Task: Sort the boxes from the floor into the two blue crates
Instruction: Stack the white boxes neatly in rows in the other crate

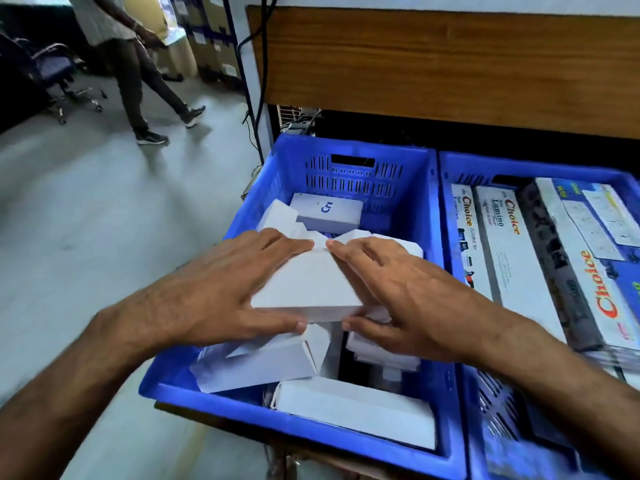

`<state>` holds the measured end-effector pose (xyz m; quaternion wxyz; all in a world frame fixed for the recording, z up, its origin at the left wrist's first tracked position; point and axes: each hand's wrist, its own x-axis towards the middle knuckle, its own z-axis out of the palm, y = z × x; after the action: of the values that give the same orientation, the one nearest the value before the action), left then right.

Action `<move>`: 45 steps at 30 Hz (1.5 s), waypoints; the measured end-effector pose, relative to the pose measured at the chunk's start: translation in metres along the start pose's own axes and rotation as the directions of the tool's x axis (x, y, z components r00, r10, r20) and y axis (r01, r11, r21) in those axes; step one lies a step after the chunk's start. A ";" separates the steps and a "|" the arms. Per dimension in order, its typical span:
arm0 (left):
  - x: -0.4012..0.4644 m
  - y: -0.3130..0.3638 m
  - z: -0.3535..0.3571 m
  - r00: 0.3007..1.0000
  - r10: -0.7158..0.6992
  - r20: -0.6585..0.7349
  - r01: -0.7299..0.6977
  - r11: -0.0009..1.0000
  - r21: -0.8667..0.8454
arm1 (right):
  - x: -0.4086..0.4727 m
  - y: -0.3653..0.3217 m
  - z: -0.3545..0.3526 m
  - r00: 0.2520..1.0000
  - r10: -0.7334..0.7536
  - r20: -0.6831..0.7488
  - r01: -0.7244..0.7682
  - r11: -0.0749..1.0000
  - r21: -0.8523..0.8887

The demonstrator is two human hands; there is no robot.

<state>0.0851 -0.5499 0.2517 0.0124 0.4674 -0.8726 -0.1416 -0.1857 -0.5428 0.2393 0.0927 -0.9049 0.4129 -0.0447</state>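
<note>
Both hands hold one plain white box (306, 285) over the left crate (346, 157). The left hand (221, 289) grips its 9 o'clock side, the right hand (401, 289) its 3 o'clock side, fingers on top, thumbs underneath. At 3 o'clock, the right crate (519, 168) holds long printed boxes (512, 271).

White boxes (308, 285) fill blue slotted crates (363, 174).

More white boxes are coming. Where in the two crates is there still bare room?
In the left crate, a dark gap shows beside its right wall, between the white box both hands grip and the near box. The far end behind the lettered box looks low. The right crate is packed with Choice boxes.
</note>
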 end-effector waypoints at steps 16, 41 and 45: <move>0.105 -0.043 -0.048 0.948 0.167 -0.270 -0.114 0.972 0.203 | 0.066 0.049 -0.020 0.917 0.219 -0.332 -0.248 0.968 -0.047; 0.261 -0.132 0.045 0.984 -0.145 0.106 0.083 0.890 0.448 | 0.211 0.140 0.080 0.901 0.427 0.077 -0.412 0.898 -0.154; 0.261 -0.126 0.037 0.979 -0.173 0.108 0.101 0.870 0.482 | 0.210 0.137 0.074 0.898 0.435 0.069 -0.418 0.890 -0.181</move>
<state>0.0352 -0.8206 0.1546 -0.1771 0.5052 -0.8436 0.0413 -0.1379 -0.7792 0.1397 0.0489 -0.7977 0.5982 0.0590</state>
